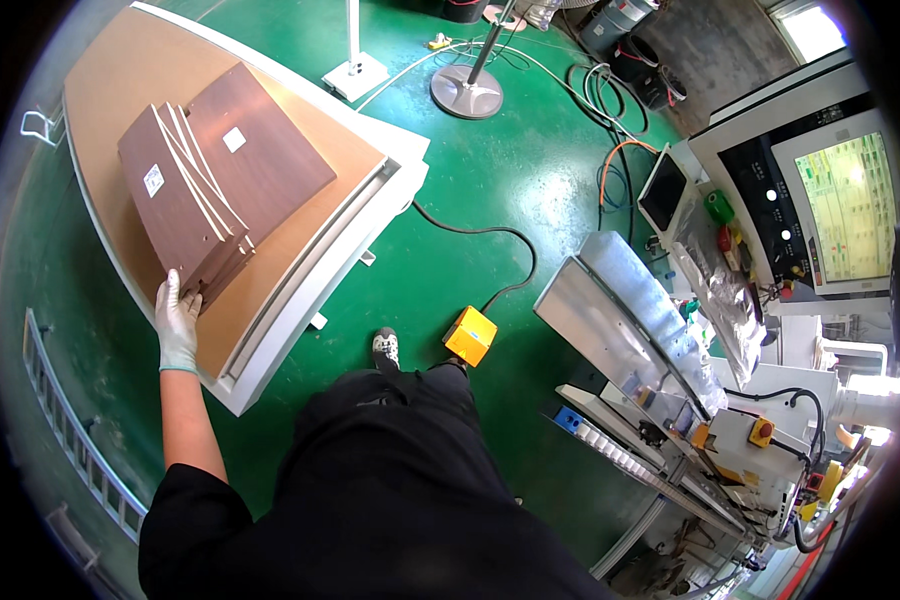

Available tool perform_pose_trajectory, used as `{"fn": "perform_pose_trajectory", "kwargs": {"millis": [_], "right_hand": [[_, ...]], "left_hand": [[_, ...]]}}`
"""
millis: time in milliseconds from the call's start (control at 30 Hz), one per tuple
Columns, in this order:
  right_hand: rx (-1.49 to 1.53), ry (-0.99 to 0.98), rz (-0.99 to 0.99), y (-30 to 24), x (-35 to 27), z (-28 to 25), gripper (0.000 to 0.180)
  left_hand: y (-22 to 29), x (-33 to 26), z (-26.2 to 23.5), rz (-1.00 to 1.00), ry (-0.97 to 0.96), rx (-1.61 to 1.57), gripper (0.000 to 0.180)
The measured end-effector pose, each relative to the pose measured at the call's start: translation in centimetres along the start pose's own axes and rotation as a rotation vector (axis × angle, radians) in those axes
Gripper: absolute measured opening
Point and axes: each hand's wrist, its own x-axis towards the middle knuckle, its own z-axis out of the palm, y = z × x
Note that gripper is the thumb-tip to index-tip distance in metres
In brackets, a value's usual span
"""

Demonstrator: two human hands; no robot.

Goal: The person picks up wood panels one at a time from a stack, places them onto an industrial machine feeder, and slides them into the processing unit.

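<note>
My left hand [177,322], in a white glove, is at the near corner of a stack of brown wood-grain boards [175,205]. Its thumb lies along the edge, and the fingers close round the corner, partly hidden. White labels are stuck on two boards, and pale edges show where the upper ones fan apart. Behind the front boards another brown board [280,150] lies flat, turned at an angle. All of them rest on the tan top of a white-framed lift table [270,290]. My right hand is out of view.
A yellow foot pedal [470,336] with a black cable sits on the green floor by my feet. On the right stands a machine with a lit screen [845,205] and metal guards [620,310]. A round stand base [467,92] and hoses lie beyond; a ladder-like rail [80,430] is left.
</note>
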Motion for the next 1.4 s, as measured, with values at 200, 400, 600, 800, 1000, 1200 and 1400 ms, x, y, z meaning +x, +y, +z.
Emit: {"fn": "perform_pose_trajectory", "kwargs": {"millis": [200,400,600,800,1000,1200,1400], "right_hand": [[-0.016,0.007,-0.024,-0.5,1.0,-0.1,0.028],[-0.023,0.002,-0.043,-0.8,1.5,0.0,0.028],[-0.06,-0.046,-0.043,-0.2,1.5,0.5,0.028],[-0.116,-0.147,0.01,3.5,1.0,2.4,0.028],[-0.187,-0.02,-0.249,-2.0,8.3,-1.5,0.031],[0.51,-0.22,-0.378,-16.5,18.3,-1.6,0.045],[0.824,-0.847,-0.593,-32.9,10.5,0.2,0.066]], "left_hand": [[0.7,-0.3,0.1,-0.002,0.0,0.04,0.059],[0.0,0.2,0.0,-0.003,0.034,0.063,0.058],[-1.9,0.5,-3.2,-0.016,0.022,-0.083,0.033],[-2.6,-5.5,-2.9,-0.331,-0.171,-0.213,0.038],[-4.6,-8.2,0.3,-0.211,-0.403,-0.151,0.031],[-2.1,-15.0,7.3,-0.046,-0.528,-0.023,0.032],[-6.1,-19.2,9.5,-0.084,-0.901,0.26,0.045]]}}
